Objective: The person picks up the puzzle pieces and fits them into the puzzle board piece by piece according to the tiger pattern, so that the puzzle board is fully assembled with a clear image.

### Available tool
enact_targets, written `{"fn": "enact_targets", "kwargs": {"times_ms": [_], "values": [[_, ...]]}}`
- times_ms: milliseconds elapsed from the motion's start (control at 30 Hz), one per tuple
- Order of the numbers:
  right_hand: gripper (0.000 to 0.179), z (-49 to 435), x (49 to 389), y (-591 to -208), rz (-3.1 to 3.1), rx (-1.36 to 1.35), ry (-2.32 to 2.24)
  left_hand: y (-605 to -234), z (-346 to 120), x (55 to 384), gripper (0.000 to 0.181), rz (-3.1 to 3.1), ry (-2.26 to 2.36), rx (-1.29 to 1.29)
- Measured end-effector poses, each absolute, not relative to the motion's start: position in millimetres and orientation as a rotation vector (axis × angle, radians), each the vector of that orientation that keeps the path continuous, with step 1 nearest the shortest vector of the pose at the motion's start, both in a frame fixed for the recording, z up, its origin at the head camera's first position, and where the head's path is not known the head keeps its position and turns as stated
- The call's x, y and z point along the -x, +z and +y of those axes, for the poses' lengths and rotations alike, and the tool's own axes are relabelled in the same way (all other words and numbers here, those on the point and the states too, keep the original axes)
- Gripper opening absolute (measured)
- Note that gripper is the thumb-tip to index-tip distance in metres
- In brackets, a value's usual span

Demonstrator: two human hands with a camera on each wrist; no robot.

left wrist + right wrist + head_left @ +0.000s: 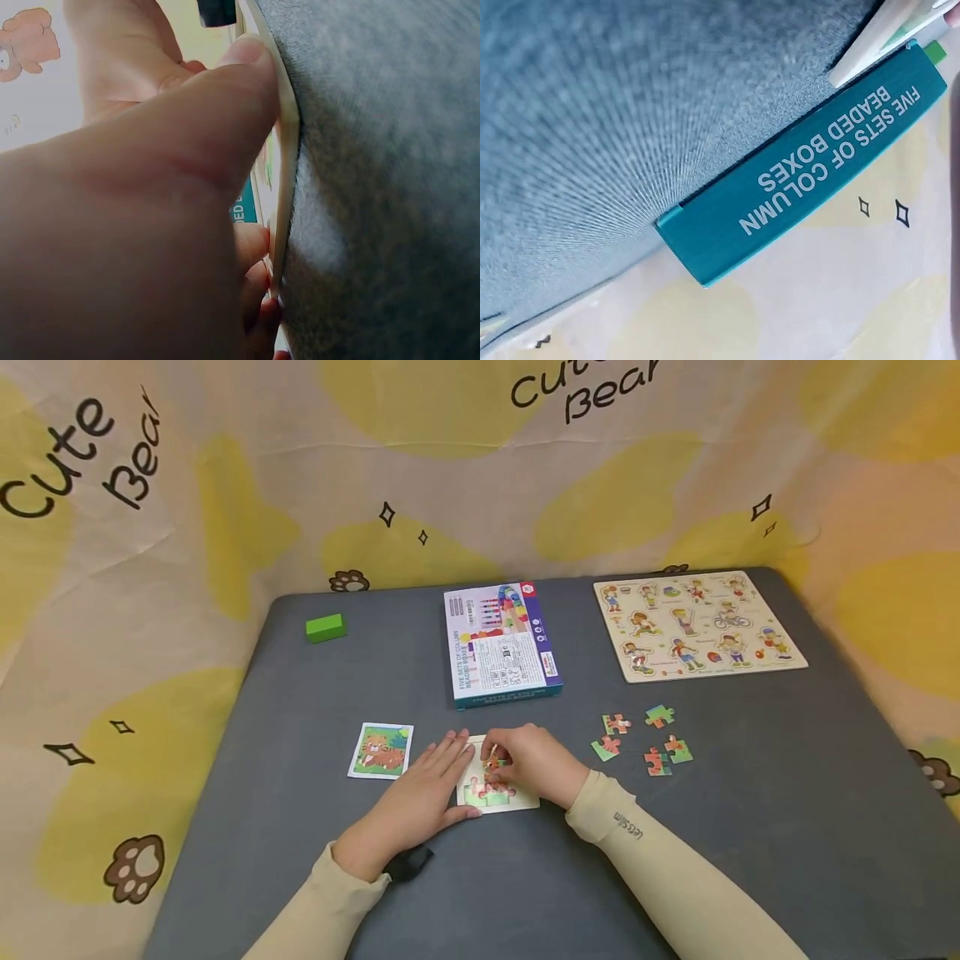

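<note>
A small white puzzle tray (523, 801) lies on the table in front of the person, with joined jigsaw pieces (487, 795) along its lower part. The left hand (422, 793) rests on the tray's left side, fingers extended; in the left wrist view its thumb (247, 71) presses at the tray's edge. Over the tray, the right hand (538, 763) pinches a jigsaw piece (492, 765) between thumb and fingers, just above the joined ones. Its fingers partly hide that piece. A tiger picture card (382, 752) lies left of the left hand.
Several loose jigsaw pieces (657, 762) lie to the right of the right hand. Behind the tray is a bead-set box (502, 647). A wooden peg puzzle board (701, 627) sits at the back right, a green block (326, 628) at the back left. Printed cloth hangs behind the table.
</note>
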State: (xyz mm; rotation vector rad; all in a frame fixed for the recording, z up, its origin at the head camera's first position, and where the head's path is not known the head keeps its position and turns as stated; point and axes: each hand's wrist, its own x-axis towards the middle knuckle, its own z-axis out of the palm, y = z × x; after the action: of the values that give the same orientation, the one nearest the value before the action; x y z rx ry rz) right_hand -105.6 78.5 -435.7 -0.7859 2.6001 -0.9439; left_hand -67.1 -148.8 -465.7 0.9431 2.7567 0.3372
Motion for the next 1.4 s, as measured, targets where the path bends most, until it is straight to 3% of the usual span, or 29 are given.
{"fn": "enact_targets", "kwargs": {"times_ms": [500, 800, 933, 1167, 1400], "values": [[0.026, 77.7, 96.9, -439.6, 2.881, 0.93, -0.607, -460.4, -148.5, 68.9, 0.091, 2.755, 0.334, -0.919], [0.015, 80.2, 78.8, -441.8, 3.072, 1.188, -0.355, -461.5, -149.1, 68.0, 0.092, 2.763, 0.323, -0.903], [0.02, 82.5, 57.0, -437.5, 3.132, 1.18, -0.229, -462.8, -148.9, 66.6, 0.091, 2.757, 0.316, -0.903], [0.045, 88.1, 33.1, -446.6, 3.084, 1.136, -0.01, -462.4, -148.2, 66.3, 0.091, 2.763, 0.324, -0.93], [0.044, 89.6, 30.5, -452.9, 3.109, 1.185, -0.014, -462.9, -148.4, 66.3, 0.089, 2.76, 0.336, -0.933]]}}
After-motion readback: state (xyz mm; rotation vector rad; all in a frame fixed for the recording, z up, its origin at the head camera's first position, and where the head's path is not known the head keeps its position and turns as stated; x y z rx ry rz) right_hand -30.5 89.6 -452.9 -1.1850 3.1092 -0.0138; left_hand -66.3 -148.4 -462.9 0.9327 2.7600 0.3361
